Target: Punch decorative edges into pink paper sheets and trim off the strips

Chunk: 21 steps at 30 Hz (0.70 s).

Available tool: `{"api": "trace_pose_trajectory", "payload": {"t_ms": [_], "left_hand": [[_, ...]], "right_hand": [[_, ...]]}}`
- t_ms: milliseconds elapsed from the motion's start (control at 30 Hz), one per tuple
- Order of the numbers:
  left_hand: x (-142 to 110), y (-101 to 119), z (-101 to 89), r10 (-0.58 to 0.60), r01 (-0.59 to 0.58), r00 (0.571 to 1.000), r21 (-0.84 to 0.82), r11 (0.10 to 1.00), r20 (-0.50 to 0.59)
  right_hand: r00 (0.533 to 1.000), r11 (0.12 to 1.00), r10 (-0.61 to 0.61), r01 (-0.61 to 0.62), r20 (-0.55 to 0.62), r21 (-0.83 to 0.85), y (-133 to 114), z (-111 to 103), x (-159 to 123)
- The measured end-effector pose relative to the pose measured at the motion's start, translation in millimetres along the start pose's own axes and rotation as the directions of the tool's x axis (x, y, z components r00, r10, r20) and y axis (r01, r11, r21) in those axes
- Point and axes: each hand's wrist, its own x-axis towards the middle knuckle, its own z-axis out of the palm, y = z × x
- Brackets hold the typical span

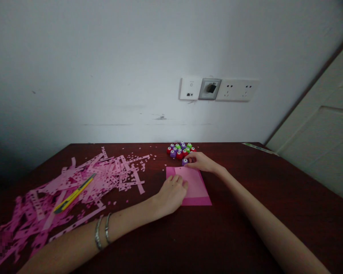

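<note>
A light pink paper sheet lies on a darker pink sheet in the middle of the table. My left hand rests on the left part of both sheets, fingers bent slightly and pressing down. At the far edge of the paper, my right hand grips a small purple craft punch between thumb and fingers. Just behind that hand stands a cluster of several similar craft punches, red, green and purple with white tops. A small mark shows near the light sheet's far edge.
Punched pink paper strips and tiny scraps are heaped across the left of the table. A yellow utility knife lies on the heap. Behind the table is a wall with sockets; a pale door stands at the right.
</note>
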Motion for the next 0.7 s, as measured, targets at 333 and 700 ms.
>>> {"api": "trace_pose_trajectory", "payload": {"t_ms": [333,700], "left_hand": [[-2,-1,-2.8,0.008,-0.007,1.000,-0.031,0.999,0.027],[-5,0,-6.3,-0.008,0.012,0.998,-0.064,0.998,0.065]], "right_hand": [[0.976,0.977,0.206,-0.202,-0.072,0.066,54,-54,-28],[0.937,0.919,0.349,-0.349,0.033,0.182,98,-55,-51]]}}
